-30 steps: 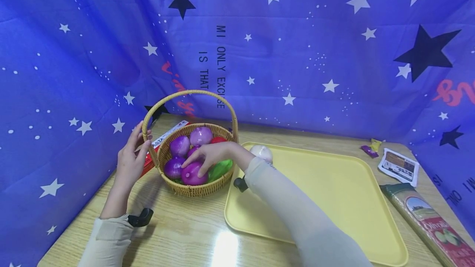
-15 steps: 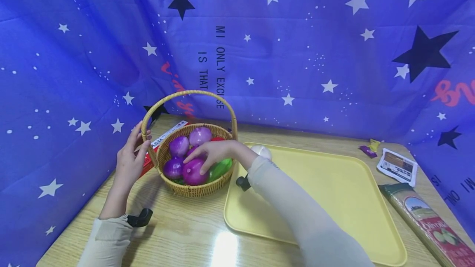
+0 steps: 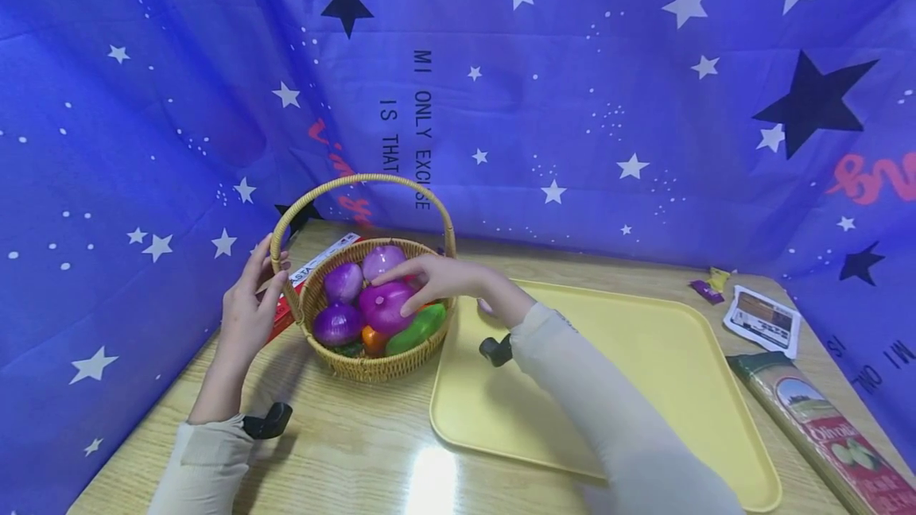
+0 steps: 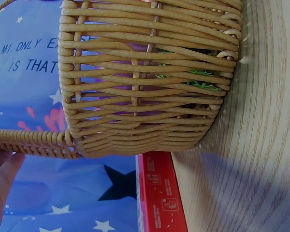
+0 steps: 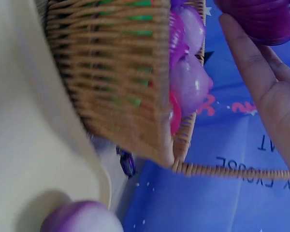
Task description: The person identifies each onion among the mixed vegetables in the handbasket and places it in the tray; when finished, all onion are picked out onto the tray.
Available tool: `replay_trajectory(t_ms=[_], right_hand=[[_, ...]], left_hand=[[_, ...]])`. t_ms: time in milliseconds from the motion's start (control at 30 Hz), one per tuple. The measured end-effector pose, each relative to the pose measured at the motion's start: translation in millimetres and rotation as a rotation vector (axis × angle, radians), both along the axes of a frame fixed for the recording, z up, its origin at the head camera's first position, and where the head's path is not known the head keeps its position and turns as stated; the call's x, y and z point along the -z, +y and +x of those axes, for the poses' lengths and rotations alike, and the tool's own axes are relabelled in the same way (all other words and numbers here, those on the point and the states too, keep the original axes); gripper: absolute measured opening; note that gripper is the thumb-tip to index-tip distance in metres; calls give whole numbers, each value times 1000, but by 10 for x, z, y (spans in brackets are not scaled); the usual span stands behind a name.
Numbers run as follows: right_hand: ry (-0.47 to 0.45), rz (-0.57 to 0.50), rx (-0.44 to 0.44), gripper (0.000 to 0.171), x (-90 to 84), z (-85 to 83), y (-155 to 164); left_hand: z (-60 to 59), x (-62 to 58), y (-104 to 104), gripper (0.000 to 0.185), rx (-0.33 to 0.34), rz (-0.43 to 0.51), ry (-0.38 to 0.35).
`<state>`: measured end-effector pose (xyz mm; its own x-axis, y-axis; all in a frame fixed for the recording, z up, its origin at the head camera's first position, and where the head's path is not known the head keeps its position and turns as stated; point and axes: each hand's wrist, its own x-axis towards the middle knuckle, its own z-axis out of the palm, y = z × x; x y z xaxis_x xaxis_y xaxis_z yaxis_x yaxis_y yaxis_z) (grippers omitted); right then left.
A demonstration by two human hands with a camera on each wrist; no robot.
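Since the earlier frames the right hand (image 3: pixel 436 280) has lifted a purple onion (image 3: pixel 384 304) off the pile; it now sits above the other produce, and an orange piece (image 3: pixel 371 338) shows beneath where it lay. Left hand unchanged at the handle.

Head view: right-hand grip is closed around the onion, fingers curled over its top and right side, held just above the basket (image 3: pixel 372 368) interior. Three more purple onions remain inside: one at front left (image 3: pixel 336 324), one mid left (image 3: pixel 343 280), one paler at the back (image 3: pixel 382 260). A green vegetable (image 3: pixel 417 328) lies along the basket's right rim. Left hand (image 3: pixel 246 312) rests with straight fingers against the handle (image 3: pixel 358 181) where it meets the rim, not curled round it. A red box (image 3: pixel 300 280) lies behind the basket at left. A yellow tray (image 3: pixel 644 388) sits just right of the basket on the tabletop (image 3: pixel 343 451). Pasta pack (image 3: pixel 830 435) and small packets (image 3: pixel 762 316) lie at the far right.

Left wrist view: basket wall (image 4: pixel 145 82) fills the frame, red box (image 4: pixel 159 198) just beside its base; a fingertip (image 4: pixel 2 179) shows under the handle.

Right wrist view: fingers (image 5: pixel 261 82) cup the dark purple onion (image 5: pixel 266 19) above the basket (image 5: pixel 111 82); a pale onion (image 5: pixel 82 217) lies on the tray (image 5: pixel 34 145).
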<state>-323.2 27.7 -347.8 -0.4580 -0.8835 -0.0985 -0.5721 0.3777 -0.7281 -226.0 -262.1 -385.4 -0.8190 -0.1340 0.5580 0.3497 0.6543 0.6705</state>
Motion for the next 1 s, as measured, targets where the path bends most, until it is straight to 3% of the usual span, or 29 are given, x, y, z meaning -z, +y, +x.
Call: replay_trajectory(t_ms=[300, 567, 1000], right_hand=[[-15, -129, 110, 61, 2, 82, 457], [-69, -192, 266, 59, -24, 149, 909], [-100, -279, 384, 62, 98, 124, 1454]], left_hand=[[7, -8, 9, 55, -30, -27, -4], [7, 2, -6, 54, -16, -27, 20], [-1, 1, -5, 54, -30, -28, -2]])
